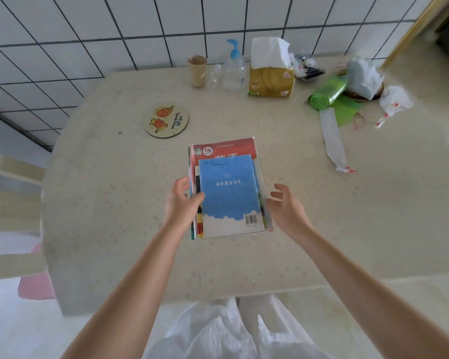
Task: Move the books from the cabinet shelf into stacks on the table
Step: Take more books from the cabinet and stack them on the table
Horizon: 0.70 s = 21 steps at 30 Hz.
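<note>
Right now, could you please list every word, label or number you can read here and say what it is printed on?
Blue book, top of the stack: "家教需要智慧", faint, so a likely reading; barcode digits too small.
Red book beneath: title half covered, top line blurred.
Round coaster: curved lettering too blurred.
Tissue pack: logos unreadable.
Pump bottle: label unreadable.

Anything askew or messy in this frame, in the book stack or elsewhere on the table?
The book stack is uneven: the blue book on top sits offset from the larger red book beneath. At the table's far right, a green bag roll lies partly unrolled among crumpled plastic.
</note>
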### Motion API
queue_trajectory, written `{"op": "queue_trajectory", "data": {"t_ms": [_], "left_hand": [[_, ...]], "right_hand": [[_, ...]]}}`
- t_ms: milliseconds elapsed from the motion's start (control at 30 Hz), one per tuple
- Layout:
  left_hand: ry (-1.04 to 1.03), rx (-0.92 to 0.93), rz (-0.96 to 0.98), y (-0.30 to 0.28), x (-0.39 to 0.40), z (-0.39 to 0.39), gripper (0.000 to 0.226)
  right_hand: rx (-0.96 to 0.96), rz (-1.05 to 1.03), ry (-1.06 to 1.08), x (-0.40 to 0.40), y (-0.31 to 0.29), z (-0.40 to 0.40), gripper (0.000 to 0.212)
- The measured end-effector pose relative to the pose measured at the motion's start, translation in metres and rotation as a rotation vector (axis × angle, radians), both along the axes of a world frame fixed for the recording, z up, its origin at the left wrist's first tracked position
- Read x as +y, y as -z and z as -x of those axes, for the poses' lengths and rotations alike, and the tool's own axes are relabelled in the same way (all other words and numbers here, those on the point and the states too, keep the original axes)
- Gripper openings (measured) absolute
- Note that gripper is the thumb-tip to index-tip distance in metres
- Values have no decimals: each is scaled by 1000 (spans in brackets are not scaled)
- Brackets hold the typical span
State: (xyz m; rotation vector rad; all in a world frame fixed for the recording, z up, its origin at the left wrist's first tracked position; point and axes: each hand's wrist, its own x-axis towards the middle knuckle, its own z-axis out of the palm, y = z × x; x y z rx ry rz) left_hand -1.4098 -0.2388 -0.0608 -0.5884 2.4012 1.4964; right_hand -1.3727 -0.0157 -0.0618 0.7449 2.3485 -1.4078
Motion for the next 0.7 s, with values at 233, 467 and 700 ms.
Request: {"op": "queue_trajectory", "data": {"t_ms": [233,467,700], "left_hand": [[381,368,108,-6,17,-21,27],[812,348,138,-5,46,-76,30],[1256,368,105,5,81,-157,33]], "right_hand": [[297,-149,89,-9,-21,-56,38],[264,-291,250,-21,-2,-151,37],[180,-230,647,-39,15,-271,31]]}}
